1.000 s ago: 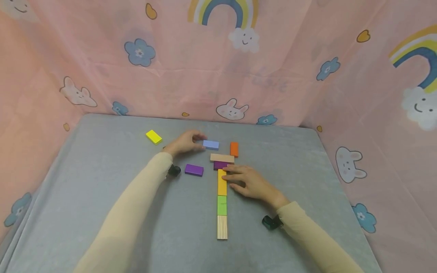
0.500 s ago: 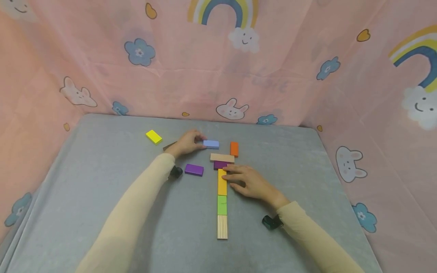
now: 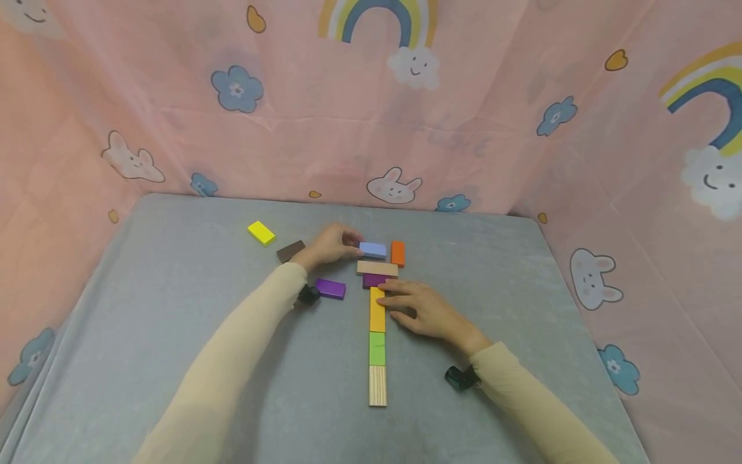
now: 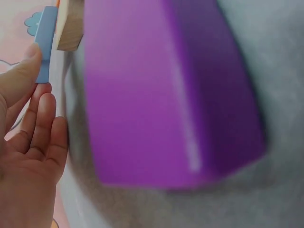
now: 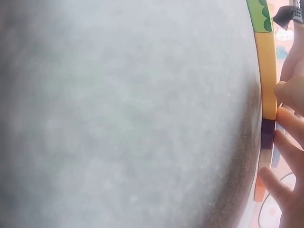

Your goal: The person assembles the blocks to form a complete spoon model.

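Note:
My left hand (image 3: 332,246) pinches the left end of a light blue block (image 3: 373,250); in the left wrist view the thumb lies against this block (image 4: 46,35). Just in front of it, a plain wooden block (image 3: 377,268) lies crosswise against a dark purple block (image 3: 373,281). From there a column runs toward the person: an orange-yellow block (image 3: 377,319), a green block (image 3: 377,348) and a striped wooden block (image 3: 377,386). My right hand (image 3: 433,310) rests fingertips at the orange-yellow and dark purple blocks, fingers extended. An orange block (image 3: 397,254) stands behind the wooden block's right end.
A purple block (image 3: 332,289) lies under the left wrist and looms large in the left wrist view. Further left are a dark brown block (image 3: 290,251) and a yellow block (image 3: 261,232). The grey cloth-covered table (image 3: 498,277) ends at a pink patterned curtain (image 3: 324,148).
My left hand has moved right with the light blue block, bringing it nearer the orange block. The dark brown block has come into view behind that hand. The right hand stays put.

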Demonstrator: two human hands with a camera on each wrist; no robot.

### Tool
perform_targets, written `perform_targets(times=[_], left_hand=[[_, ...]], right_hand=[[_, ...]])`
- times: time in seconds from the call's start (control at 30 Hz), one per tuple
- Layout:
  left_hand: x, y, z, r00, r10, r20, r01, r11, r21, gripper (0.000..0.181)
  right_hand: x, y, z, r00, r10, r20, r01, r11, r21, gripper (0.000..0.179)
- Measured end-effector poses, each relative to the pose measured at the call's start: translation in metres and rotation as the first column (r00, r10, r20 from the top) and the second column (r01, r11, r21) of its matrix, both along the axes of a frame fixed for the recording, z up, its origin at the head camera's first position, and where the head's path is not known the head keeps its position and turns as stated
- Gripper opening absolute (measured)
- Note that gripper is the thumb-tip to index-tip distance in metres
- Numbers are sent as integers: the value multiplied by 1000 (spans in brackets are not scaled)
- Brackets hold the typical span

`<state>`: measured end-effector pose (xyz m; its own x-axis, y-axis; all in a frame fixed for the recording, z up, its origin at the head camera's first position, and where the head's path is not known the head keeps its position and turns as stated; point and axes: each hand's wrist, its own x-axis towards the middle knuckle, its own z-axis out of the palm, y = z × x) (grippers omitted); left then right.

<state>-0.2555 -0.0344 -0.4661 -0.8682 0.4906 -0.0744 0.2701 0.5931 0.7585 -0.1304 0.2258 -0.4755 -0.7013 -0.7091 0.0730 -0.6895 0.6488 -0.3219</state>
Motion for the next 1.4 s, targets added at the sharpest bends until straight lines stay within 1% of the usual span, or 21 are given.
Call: perform_targets(times=[0.13,0.4,0.63,0.9,1.13,1.27,1.4], left_hand=[[0,3,-3,1000,-4,7,4,1000,15,35],[0,10,-6,1000,-12,17,12,1000,-3,34],[3,11,-5,999,-4,36,4,1000,-15,34],[4,12,-4,998,-13,58,14,1000,-15,35],[2,12,-8,997,-16,79,17,1000,-10,33],[0,11,-12,997,-28,73,29,1000,-5,31],[-1,10,-13,997,-37,67,37,999,2,30]], right_hand=[[0,0,-1,1000,-1,3,1,1000,-1,38],[1,0,-2,1000,3,-10,-3,1000,-9,38],[0,0,-3,999,16,-37,-17,1000,-26,38],[-1,0,-3,999,19,-37,-20,1000,-16,38],[0,0,-1,999,16,-36,-17,1000,-14,38],[-1,0,-2,1000,11,-23,-11,1000,-6,38],[-1,0,-3,1000,15,-27,-15,1000,-8,38]])
